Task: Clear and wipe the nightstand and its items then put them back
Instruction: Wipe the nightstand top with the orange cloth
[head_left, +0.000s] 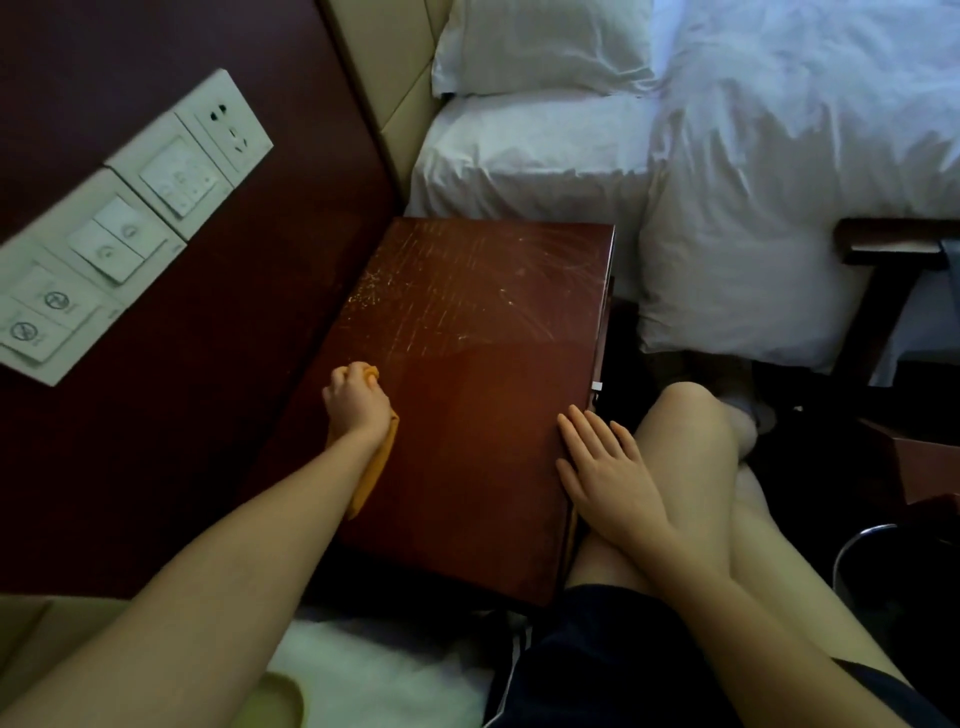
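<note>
The dark red wooden nightstand (483, 364) fills the middle of the head view, its top bare of items and scratched toward the far side. My left hand (357, 402) grips an orange cloth (375, 467) and presses it on the top near the wall-side edge; the cloth trails back under my wrist. My right hand (605, 478) lies flat with straight fingers on the nightstand's right front edge, beside my bare knee (691, 426).
A panel of white switches and a socket (130, 218) sits on the dark wall at left. A bed with white sheets and a pillow (540, 47) lies beyond the nightstand. A dark wooden chair (893, 249) and a round bin (893, 566) stand at right.
</note>
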